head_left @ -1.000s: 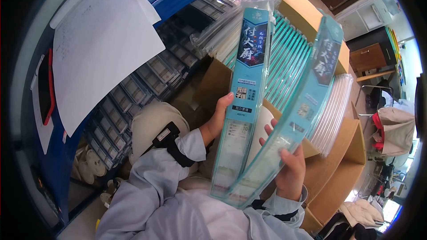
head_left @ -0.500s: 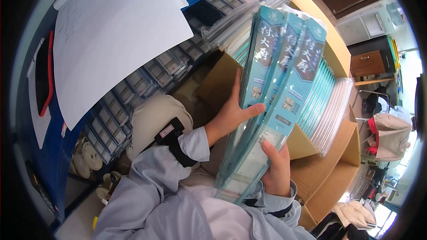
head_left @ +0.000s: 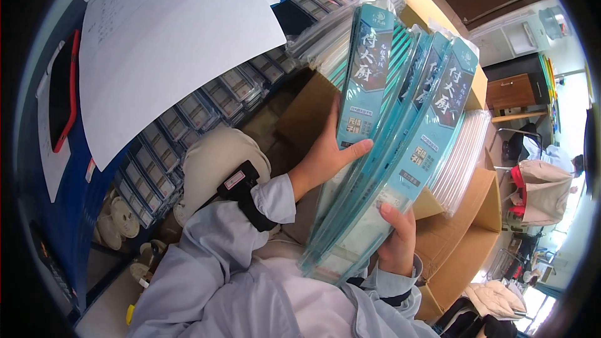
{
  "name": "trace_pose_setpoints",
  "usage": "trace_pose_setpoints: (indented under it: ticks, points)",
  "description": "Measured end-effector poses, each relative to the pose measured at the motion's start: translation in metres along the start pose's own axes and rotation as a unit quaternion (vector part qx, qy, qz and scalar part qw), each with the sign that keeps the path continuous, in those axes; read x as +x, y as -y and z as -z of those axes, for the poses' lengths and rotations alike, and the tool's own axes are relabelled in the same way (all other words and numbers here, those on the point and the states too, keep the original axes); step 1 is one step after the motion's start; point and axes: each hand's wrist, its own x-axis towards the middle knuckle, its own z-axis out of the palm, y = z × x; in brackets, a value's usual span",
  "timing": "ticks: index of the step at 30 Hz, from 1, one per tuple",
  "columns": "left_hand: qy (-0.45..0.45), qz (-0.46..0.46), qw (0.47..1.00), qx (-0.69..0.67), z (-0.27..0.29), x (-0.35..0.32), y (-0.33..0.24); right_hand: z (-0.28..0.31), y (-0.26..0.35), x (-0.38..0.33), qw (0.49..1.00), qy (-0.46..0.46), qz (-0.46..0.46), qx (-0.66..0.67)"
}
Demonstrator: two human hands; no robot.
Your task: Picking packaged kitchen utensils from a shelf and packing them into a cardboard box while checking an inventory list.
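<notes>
The packages are teal, with white lettering on dark panels. At left, the phone is black, red-edged.

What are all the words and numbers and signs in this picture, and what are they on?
Long, flat teal packets in clear wrapping, held in the left hand and right hand: big pale characters on dark panels, which I won't copy out; much smaller print below is too small.
Large white paper sheet: faint handwriting, too blurred to read.
Small pale label on the black wrist strap: too small to read.
</notes>
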Motion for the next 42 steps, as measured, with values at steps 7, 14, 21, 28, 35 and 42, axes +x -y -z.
trace_pose_setpoints:
  ticks: [7,14,21,28,35,42]
  points:
    - [0.053,0.043,0.957,-0.282,0.008,0.002,0.000,0.011,0.007,-0.007,0.997,0.002,0.027,0.077]
    - [0.025,0.042,0.994,-0.094,0.002,0.002,0.001,0.016,-0.002,-0.005,0.994,0.020,-0.021,0.106]
    - [-0.023,0.053,0.994,-0.096,0.010,0.003,0.002,0.019,-0.009,-0.004,0.993,-0.017,0.038,0.108]
    - [0.063,0.026,0.996,-0.058,0.002,-0.001,-0.018,0.019,-0.002,0.006,0.996,0.047,-0.011,0.077]
    - [0.112,0.073,0.991,-0.010,-0.013,0.020,-0.028,0.003,0.009,0.039,0.993,0.103,-0.007,0.049]
    - [0.125,0.074,0.988,0.058,0.009,0.089,-0.024,0.022,0.072,0.143,0.995,0.081,-0.004,0.055]
